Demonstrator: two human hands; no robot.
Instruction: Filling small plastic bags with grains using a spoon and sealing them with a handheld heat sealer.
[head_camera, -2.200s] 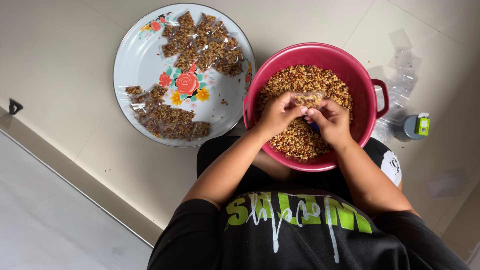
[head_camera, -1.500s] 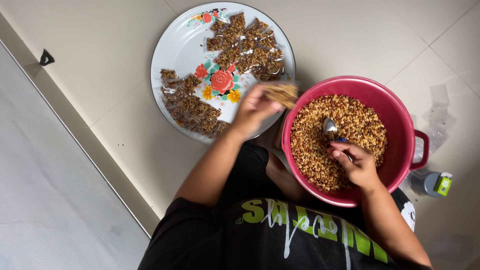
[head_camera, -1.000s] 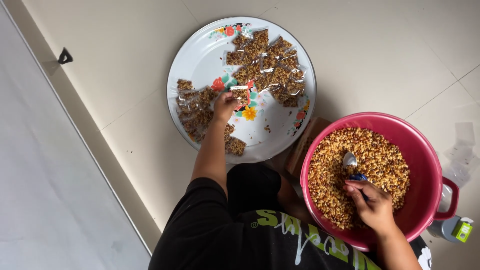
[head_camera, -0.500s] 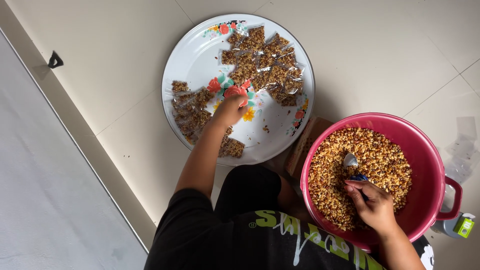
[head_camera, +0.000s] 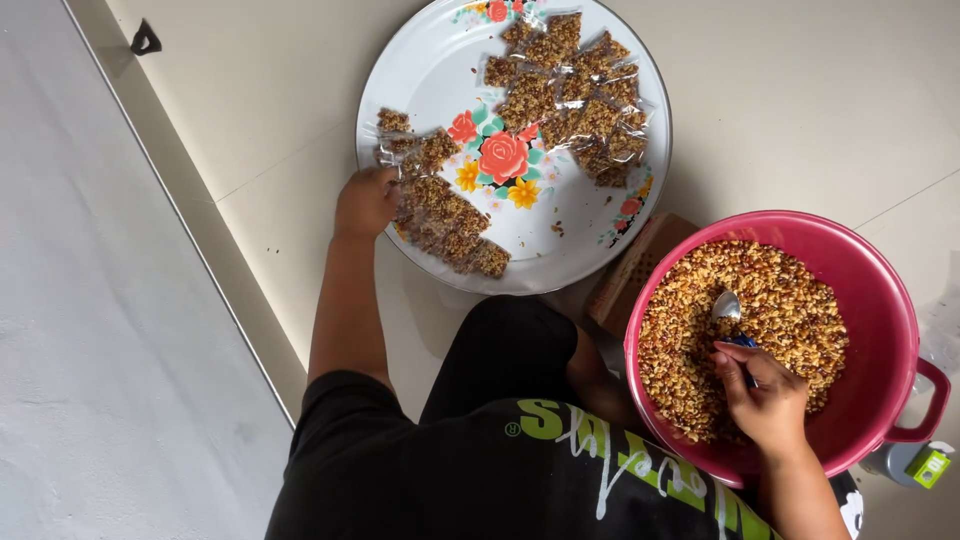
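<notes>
**Left hand at tray rim, right hand on spoon in basin**

Landmark: round white enamel tray with a red-and-yellow flower print (head_camera: 420, 70), lying flat on the pale beige tiled floor (head_camera: 800, 90).

- Left hand (head_camera: 366, 200): at the tray's left rim, fingers curled onto the near end of the row of small clear packets filled with brown crumbly mix (head_camera: 445, 215). Grip looks narrow; cannot tell whether it actually pinches a packet or only touches the row.
- Second cluster of the same clear filled packets (head_camera: 570, 90) sits on the far right part of the tray, apart from the left row, flower print between them.
- Right hand (head_camera: 765, 395): well right of the tray and nearer the person, inside the round red plastic basin with a side handle (head_camera: 895, 330). Grip closed around the blue handle of a metal spoon (head_camera: 727, 306); bowl of the spoon rests on the tan chopped nut mix (head_camera: 780, 290) that fills the basin.
- Brown wooden block (head_camera: 630, 275) lies between tray and basin, touching or just under the tray's near-right edge.
- Small grey bottle with a green cap (head_camera: 915, 465) beyond the basin's handle, partly hidden.
- Surface: floor tiles with thin joints; left of the tray a raised beige step edge, then a grey concrete strip (head_camera: 110, 330). Small dark metal bracket (head_camera: 146, 40) on the step, far left of the tray.
- Person sits on the floor, black shirt with green print.
</notes>
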